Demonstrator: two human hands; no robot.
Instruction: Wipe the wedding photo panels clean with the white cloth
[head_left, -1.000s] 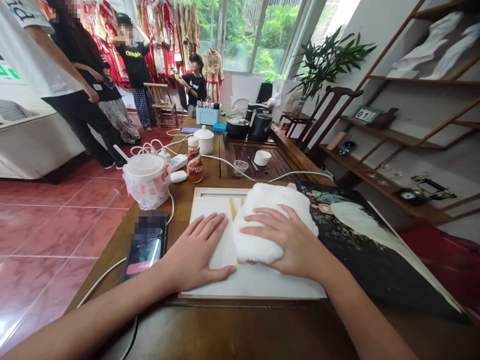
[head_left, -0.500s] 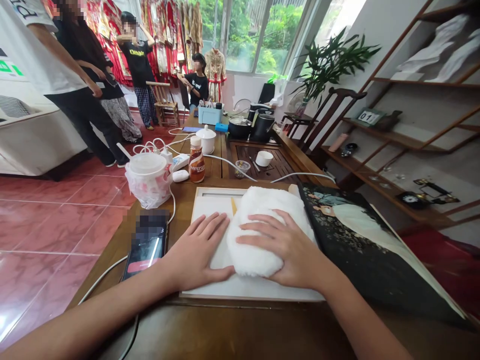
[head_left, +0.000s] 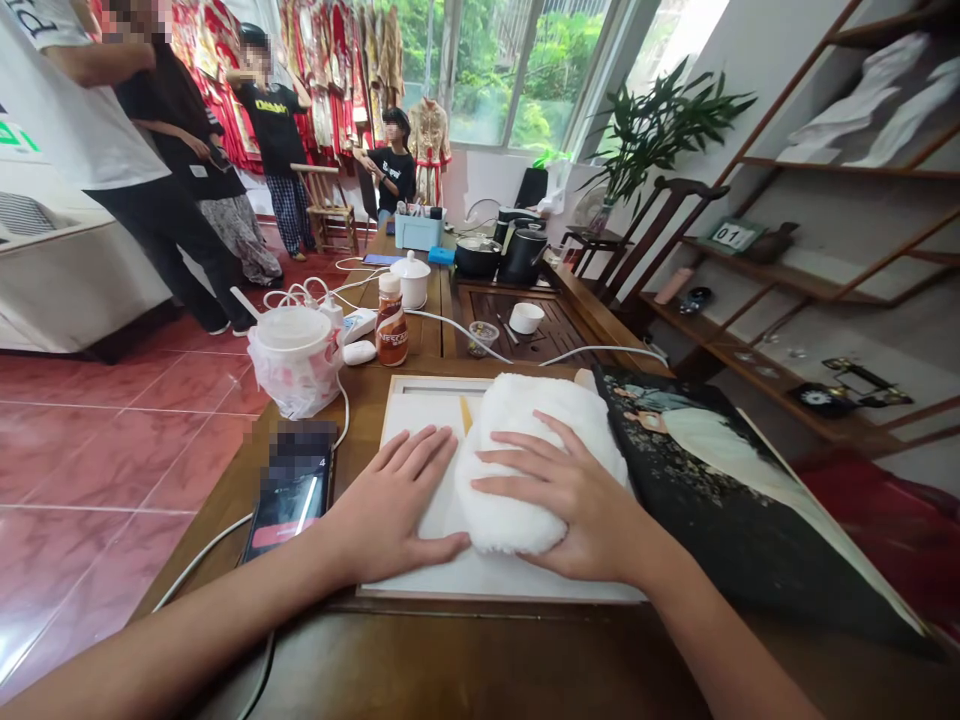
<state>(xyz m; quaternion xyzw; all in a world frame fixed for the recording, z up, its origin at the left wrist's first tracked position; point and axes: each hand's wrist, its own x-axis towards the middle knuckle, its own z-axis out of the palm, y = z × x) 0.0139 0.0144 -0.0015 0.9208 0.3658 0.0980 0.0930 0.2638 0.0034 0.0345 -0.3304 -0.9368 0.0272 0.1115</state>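
A white fluffy bundle (head_left: 499, 510) sits on a white panel with a light wooden edge (head_left: 431, 590), which lies on the dark wooden table. My right hand (head_left: 551, 490) rests over the bundle with its fingers spread and its thumb along the near side. Flat on the panel to the left lies my left hand (head_left: 409, 500), fingers stretched out and thumb pointing at the bundle's edge. A small yellow strip (head_left: 466, 412) shows beside the bundle; its kind is unclear. What lies under the bundle is hidden.
Left of the panel are a phone (head_left: 289, 495) on a cable and a bagged tub (head_left: 294, 375). Beyond stand a Nescafé bottle (head_left: 391, 325), a lidded white cup (head_left: 411, 280) and a white bowl (head_left: 526, 318). A large picture panel (head_left: 720, 500) leans at right. Several people stand or sit farther back.
Both my hands keep their places on the bundle and the panel. At the far left, a standing person's lowered arm has come up. The view has shifted very slightly.
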